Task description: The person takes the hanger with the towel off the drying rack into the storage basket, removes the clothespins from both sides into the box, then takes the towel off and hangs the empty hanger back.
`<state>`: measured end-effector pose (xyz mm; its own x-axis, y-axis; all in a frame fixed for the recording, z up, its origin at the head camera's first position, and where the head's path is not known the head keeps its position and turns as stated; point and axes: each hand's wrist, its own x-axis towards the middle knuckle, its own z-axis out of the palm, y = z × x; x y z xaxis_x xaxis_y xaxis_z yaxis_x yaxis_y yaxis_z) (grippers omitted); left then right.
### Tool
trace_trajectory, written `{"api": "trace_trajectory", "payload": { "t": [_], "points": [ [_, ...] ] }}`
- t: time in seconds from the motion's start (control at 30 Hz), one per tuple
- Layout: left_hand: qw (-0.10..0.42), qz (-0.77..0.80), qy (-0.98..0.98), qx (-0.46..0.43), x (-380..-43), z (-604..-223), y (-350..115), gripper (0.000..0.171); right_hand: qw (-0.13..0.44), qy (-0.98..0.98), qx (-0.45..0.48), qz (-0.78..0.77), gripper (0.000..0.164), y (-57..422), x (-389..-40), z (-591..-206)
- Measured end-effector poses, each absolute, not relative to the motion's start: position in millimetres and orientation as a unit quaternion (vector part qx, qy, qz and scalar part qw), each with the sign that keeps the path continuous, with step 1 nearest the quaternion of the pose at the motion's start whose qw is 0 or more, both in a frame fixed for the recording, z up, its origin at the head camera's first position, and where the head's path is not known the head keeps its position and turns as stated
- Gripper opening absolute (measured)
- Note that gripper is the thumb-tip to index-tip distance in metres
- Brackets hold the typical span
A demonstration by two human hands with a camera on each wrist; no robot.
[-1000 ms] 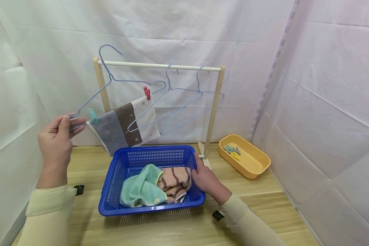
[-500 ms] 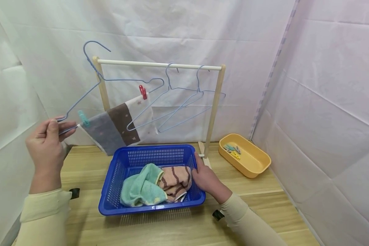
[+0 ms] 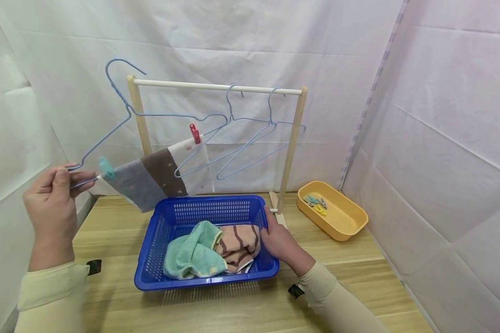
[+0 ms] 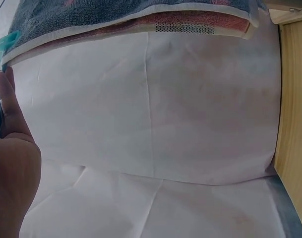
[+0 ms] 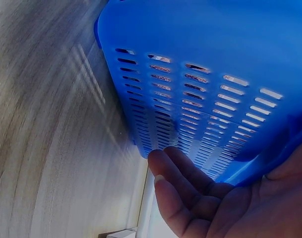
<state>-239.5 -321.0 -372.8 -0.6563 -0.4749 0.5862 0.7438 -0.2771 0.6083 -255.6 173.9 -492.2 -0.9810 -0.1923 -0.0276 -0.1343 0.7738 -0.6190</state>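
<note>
One hanger (image 3: 129, 109) is in your left hand (image 3: 52, 203), above and left of the basket (image 3: 211, 213). You pinch its left corner, thumb against fingers, likely so the hook stays free and the towel (image 3: 162, 169) uncrushed. Your right hand (image 3: 281, 240) grips the basket's right rim, thumb on the edge, fingers along the outside wall, probably to steady it. Teal clip (image 3: 106, 168) and red clip (image 3: 195, 134) pin the towel along the bottom bar, presumably so it hangs flat.

Hanger's long axis runs from your left hand, left of the basket, rising rightward in the head view to above the basket's back rim. Hook points up, tip to the right, not on the rail (image 3: 179, 84) above and behind the basket. Towel's long axis follows the bar, lower edge near the basket's back left corner. Can't tell if the hanger's right end touches the bare hangers (image 3: 231, 117). Green cloth (image 3: 193, 254) and peach cloth (image 3: 239, 243) lie in the basket; yellow tray (image 3: 343, 221) with spare clips (image 3: 319, 209) sits right of it.
</note>
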Motion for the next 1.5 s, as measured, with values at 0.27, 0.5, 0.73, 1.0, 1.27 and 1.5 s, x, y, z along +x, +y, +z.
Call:
{"api": "trace_trajectory", "payload": {
  "t": [0.27,0.5,0.73,1.0,1.27,1.5],
  "points": [
    [0.362,-0.791,-0.466,-0.164,-232,-375,-324,0.037,0.051,0.942,-0.08,-0.321,0.075,174,-256,-495],
    [0.334,-0.799,-0.47,-0.173,-226,-376,-327,0.033,0.037,0.941,-0.097,-0.323,0.074,174,-254,-493],
    [0.313,-0.805,-0.47,-0.183,-221,-375,-330,0.028,0.044,0.941,-0.093,-0.323,0.074,175,-254,-492],
    [0.273,-0.816,-0.455,-0.231,-217,-377,-333,0.026,0.046,0.941,-0.09,-0.323,0.074,174,-254,-491],
    [0.232,-0.816,-0.45,-0.279,-215,-381,-333,0.028,0.042,0.941,-0.089,-0.324,0.073,174,-255,-492],
    [0.21,-0.813,-0.454,-0.297,-216,-384,-331,0.03,0.037,0.941,-0.09,-0.324,0.073,174,-257,-494]
  ]
}}
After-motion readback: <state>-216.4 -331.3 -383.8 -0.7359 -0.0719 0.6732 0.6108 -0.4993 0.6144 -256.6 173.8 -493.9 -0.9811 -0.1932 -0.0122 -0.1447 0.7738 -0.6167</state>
